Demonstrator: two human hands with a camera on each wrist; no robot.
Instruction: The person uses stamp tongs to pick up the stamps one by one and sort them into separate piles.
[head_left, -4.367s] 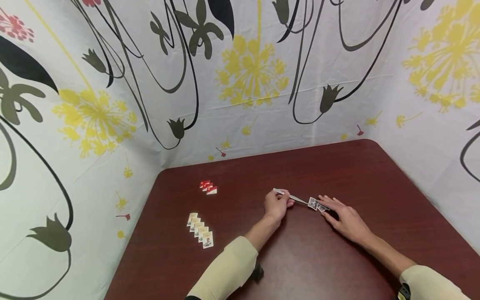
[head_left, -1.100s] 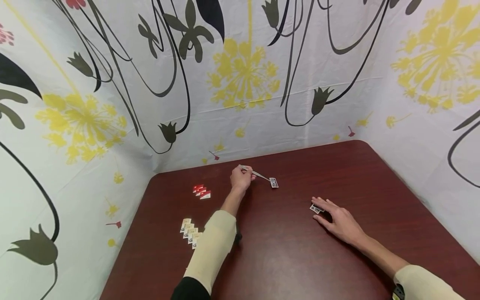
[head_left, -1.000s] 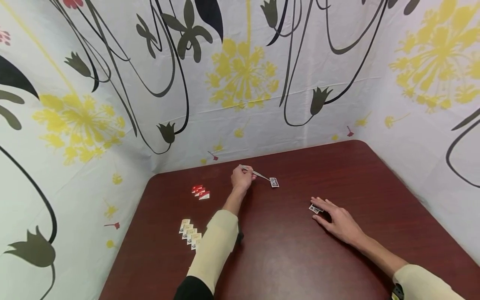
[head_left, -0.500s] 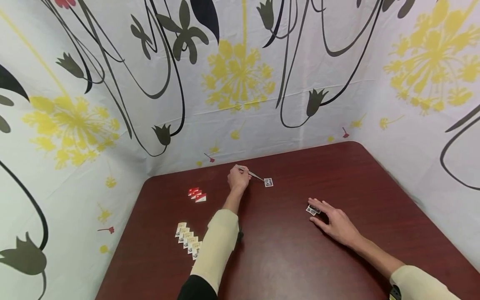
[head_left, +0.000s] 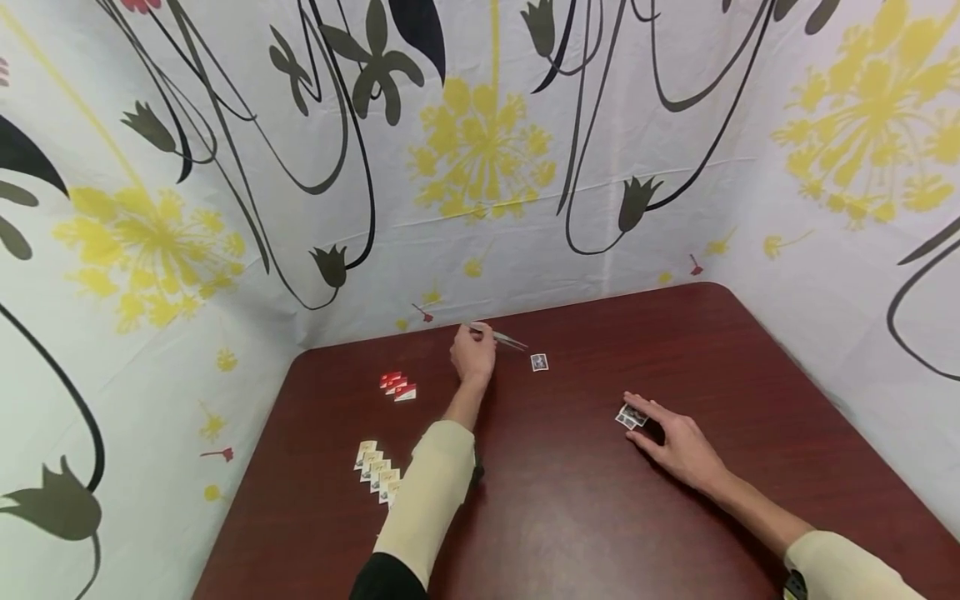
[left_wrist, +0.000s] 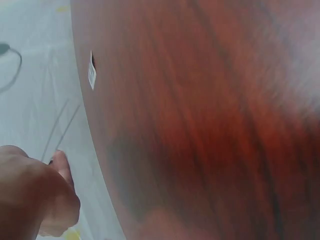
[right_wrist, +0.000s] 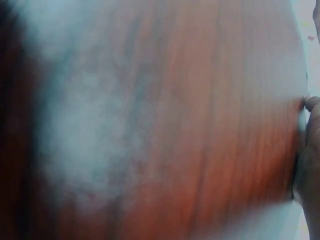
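Observation:
Tweezers [head_left: 509, 339] sit in my left hand [head_left: 473, 354], pinched between thumb and fingers near the table's far edge. Their tips are spread, up and left of a single dark stamp [head_left: 539, 362] that lies flat on the table, apart from them. In the left wrist view the left hand [left_wrist: 40, 192] and the two tweezer arms [left_wrist: 60, 127] show, with the stamp [left_wrist: 92, 71] beyond. My right hand [head_left: 682, 446] rests with fingers extended over a few dark stamps [head_left: 627, 417], partly hidden beneath the fingers. Only an edge of the right hand [right_wrist: 311, 165] appears in its wrist view.
On the left of the dark red table [head_left: 570, 500] lie overlapping red stamps [head_left: 397, 387]. Nearer is a diagonal row of several yellowish stamps [head_left: 377, 471], its near end covered by my left sleeve [head_left: 431, 479]. A patterned cloth [head_left: 442, 267] stands behind the table.
The tweezers have carried one dark stamp from beside my right hand to the far middle and let it go. Their tips have now parted and drawn back. The right hand stays over its stamps.

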